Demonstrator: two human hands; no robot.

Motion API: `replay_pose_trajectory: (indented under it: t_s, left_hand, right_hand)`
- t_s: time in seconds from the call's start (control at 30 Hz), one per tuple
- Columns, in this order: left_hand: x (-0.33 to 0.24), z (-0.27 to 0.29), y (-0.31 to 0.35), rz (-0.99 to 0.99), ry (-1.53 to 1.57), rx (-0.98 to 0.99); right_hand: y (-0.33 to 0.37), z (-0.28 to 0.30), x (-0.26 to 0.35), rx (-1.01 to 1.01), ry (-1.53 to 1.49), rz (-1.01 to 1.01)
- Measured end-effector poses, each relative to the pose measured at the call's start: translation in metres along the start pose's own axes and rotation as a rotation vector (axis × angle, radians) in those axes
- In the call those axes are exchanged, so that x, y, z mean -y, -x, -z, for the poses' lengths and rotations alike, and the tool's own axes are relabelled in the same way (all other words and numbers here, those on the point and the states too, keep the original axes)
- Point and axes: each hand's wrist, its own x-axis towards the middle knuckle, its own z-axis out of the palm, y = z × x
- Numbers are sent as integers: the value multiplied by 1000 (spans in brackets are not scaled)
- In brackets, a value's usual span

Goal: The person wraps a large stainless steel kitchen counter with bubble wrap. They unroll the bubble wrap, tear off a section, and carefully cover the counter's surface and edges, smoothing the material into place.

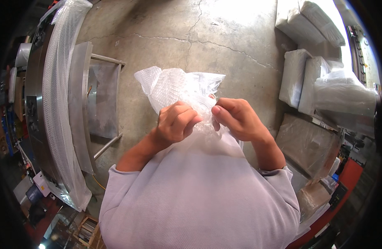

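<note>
Close in front of my chest is a crumpled sheet of bubble wrap (pixel 166 86), bunched together, with a smoother, clear plastic flap (pixel 206 80) at its far right. My left hand (pixel 177 121) is closed, its curled fingers and thumb gripping the near left part of the bunch. From the right, my right hand (pixel 237 119) pinches the gathered plastic with thumb and fingers. A small curved rim shows beside its index finger; what it belongs to is hidden. The two hands are a short way apart, with crumpled plastic between them.
Along the left stands a long metal unit (pixel 35 112) covered in bubble wrap (pixel 58 112), beside a steel frame with tubular legs (pixel 108 147). Plastic-wrapped boxes (pixel 301 79) are stacked at the right, near a red surface (pixel 350 178). Cracked concrete floor (pixel 158 50) lies ahead.
</note>
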Motion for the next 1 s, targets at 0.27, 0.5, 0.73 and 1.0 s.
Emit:
replay_pose_trajectory:
  t_s: [0.27, 0.5, 0.73, 1.0]
  left_hand:
    - [1, -3, 5, 114, 38, -87]
    - [12, 3, 9, 234, 57, -350]
    - [15, 23, 19, 244, -38, -262]
    - [5, 12, 26, 267, -104, -210]
  right_hand:
    - [-2, 15, 7, 92, -53, -2]
    - [1, 49, 8, 127, -34, -51]
    - [7, 84, -3, 98, 80, 6]
    - [16, 113, -12, 143, 241, -13]
